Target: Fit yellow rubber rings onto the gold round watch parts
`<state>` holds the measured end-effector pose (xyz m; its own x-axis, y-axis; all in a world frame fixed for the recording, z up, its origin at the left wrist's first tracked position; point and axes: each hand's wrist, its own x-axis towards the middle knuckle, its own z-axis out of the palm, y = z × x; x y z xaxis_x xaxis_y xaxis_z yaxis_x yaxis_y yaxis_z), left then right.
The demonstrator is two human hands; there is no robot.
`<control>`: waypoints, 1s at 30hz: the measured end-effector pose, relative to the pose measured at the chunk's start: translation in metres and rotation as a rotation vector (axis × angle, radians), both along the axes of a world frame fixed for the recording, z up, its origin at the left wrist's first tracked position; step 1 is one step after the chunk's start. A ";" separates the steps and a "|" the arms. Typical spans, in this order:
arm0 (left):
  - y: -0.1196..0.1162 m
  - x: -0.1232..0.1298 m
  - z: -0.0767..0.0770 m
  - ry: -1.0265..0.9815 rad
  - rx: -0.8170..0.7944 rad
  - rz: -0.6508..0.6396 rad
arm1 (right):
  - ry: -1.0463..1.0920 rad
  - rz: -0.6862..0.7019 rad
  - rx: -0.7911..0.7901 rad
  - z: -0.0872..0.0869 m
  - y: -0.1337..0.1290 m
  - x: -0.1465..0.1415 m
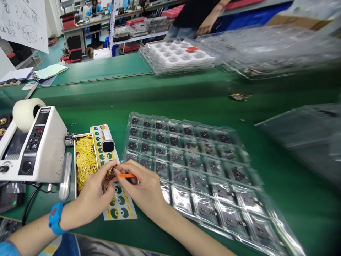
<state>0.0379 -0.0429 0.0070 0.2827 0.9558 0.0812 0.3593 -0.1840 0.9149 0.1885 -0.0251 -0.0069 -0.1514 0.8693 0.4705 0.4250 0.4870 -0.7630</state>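
Near the centre left, my left hand [94, 193] pinches a small round metallic part [111, 173]. My right hand [144, 185] grips a thin orange tool [126, 175], its fingertips touching the edge of that part. Both hands are above a sheet of green and yellow stickers [121, 201]. A small device with a dark square screen [108, 146] lies at the sheet's upper part. To the left is a narrow box of yellow rings [84, 160]. A clear compartment tray [186, 153] with dark parts spreads out to the right.
A white tape dispenser [44, 145] stands at the left, with a clear narrow case [65, 176] beside it. Stacked trays [178, 53] line the raised ledge. A loose metallic part [239, 96] lies behind the tray. Clear plastic [306, 135] is at right. A person's hand [209, 23] shows beyond.
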 end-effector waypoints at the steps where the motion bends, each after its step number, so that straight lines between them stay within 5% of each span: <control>1: 0.000 0.000 -0.001 0.001 0.004 -0.003 | 0.000 0.001 -0.005 0.000 0.000 0.000; 20: 0.010 -0.005 0.003 0.007 0.039 0.125 | 0.266 0.142 -0.129 0.016 0.000 0.000; 26: 0.016 -0.008 -0.003 -0.210 -0.039 0.187 | 0.289 0.117 -0.171 0.016 0.000 0.001; 30: 0.021 -0.010 0.008 -0.395 0.028 0.337 | 0.179 0.191 -0.145 0.010 -0.002 -0.002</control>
